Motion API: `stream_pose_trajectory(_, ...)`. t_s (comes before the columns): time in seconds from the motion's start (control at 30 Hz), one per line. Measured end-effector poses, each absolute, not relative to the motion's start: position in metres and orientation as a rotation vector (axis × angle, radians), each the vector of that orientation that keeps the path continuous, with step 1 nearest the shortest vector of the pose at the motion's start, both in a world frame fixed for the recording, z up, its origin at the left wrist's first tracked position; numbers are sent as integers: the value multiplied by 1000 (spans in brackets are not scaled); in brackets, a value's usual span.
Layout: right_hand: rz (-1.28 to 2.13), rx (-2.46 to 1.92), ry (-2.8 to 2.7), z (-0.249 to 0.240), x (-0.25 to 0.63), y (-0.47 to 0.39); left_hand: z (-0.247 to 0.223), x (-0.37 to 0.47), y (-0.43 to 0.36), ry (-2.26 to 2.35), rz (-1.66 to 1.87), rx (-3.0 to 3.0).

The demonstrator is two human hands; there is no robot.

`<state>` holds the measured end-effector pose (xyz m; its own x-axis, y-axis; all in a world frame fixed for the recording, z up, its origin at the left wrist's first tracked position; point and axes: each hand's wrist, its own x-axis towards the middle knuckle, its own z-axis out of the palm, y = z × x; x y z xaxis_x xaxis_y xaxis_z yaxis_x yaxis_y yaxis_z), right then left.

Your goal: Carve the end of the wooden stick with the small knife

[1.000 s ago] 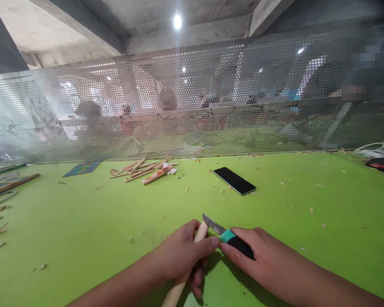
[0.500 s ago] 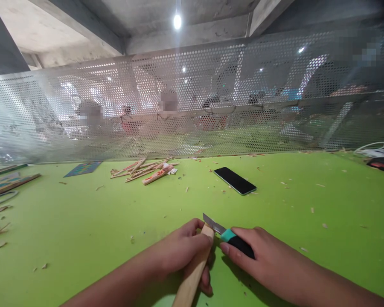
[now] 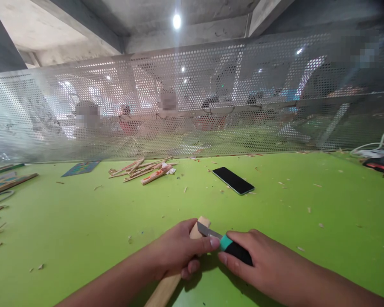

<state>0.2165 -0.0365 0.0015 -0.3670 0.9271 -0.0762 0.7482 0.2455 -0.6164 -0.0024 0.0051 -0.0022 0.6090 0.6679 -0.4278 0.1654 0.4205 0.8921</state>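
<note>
My left hand (image 3: 187, 247) is wrapped around a pale wooden stick (image 3: 166, 288), close to its far end. The stick slants from the bottom edge up to the right, and part of it is hidden under the fingers. In my right hand (image 3: 249, 258) is a utility knife (image 3: 238, 250) with a black and teal handle. Its bare blade lies across the top of the stick just short of the tip. The left thumb is stretched along the blade's near side, close to the teal collar.
Beyond the hands a black phone (image 3: 233, 180) lies on the green table (image 3: 99, 221). Carved wood strips (image 3: 141, 170) are piled behind it to the left. Shavings are scattered about. A perforated metal screen (image 3: 179, 132) stands along the back. Boards (image 3: 13, 183) lie far left.
The stick has swung so its near end points further left, and more of its tip shows past the left hand. The knife blade has shifted slightly left and down onto the wood.
</note>
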Motion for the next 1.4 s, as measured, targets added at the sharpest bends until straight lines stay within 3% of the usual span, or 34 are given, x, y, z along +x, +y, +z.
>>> stream_pose_trajectory(0.37, 802, -1522, -2420, 10, 214, -39, 1, -5, 2, 891, 250, 1268)
stream_pose_trajectory(0.93, 723, -1697, -2145, 4, 218, -29, 2, 0, -3, 1168, 342, 1247)
stream_pose_trajectory(1.4, 825, -1593, -2132, -4, 218, -33, 1, -2, 3, 1025, 273, 1251)
